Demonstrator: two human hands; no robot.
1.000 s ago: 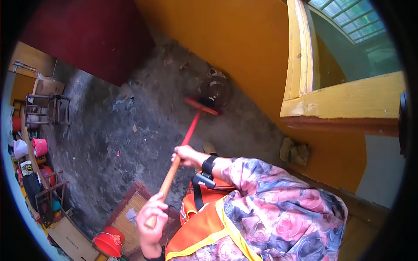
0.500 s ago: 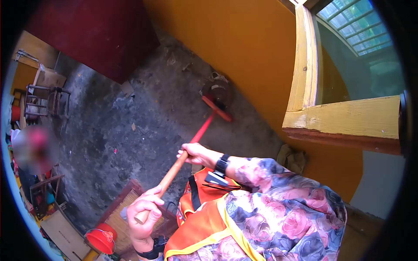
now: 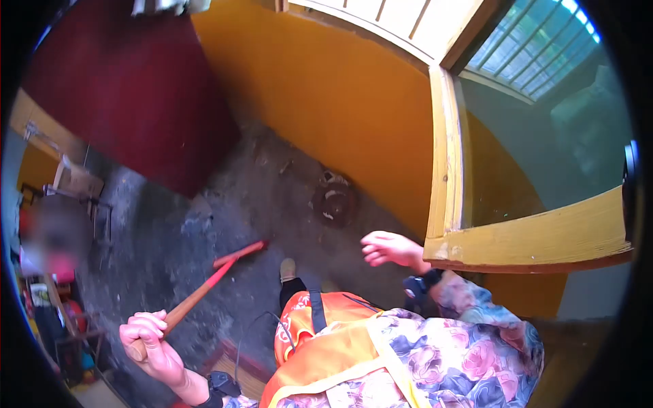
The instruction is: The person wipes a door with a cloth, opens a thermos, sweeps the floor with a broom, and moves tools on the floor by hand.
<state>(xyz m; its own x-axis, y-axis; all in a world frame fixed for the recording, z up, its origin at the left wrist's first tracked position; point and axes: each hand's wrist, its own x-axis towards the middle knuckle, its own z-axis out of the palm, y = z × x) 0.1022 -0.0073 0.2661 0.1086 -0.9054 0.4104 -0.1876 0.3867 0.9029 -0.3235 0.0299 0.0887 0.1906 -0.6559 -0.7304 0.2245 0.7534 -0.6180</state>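
Note:
My left hand (image 3: 151, 340) is wrapped round the top end of a wooden handle (image 3: 187, 306) at the lower left. The handle turns red lower down and ends in a red crossbar head (image 3: 239, 253) that lies over the grey floor. My right hand (image 3: 391, 249) is off the handle, its fingers apart and holding nothing, beside the lower left corner of a yellow wooden window frame (image 3: 524, 243). Both wrists wear dark bands. A round dark object (image 3: 335, 206) sits on the floor near the orange wall, apart from the red head.
A dark red panel (image 3: 129, 102) stands at the upper left, beside the orange wall (image 3: 320, 95). Along the left edge are a cardboard box (image 3: 78, 182), a dark stool frame and piled items. A wooden-edged mat lies at the bottom, partly hidden. One shoe (image 3: 288, 268) shows.
My right hand has let go of the handle and moved right towards the window frame. My left hand has moved left with the handle, and the red head has swung away from the round object.

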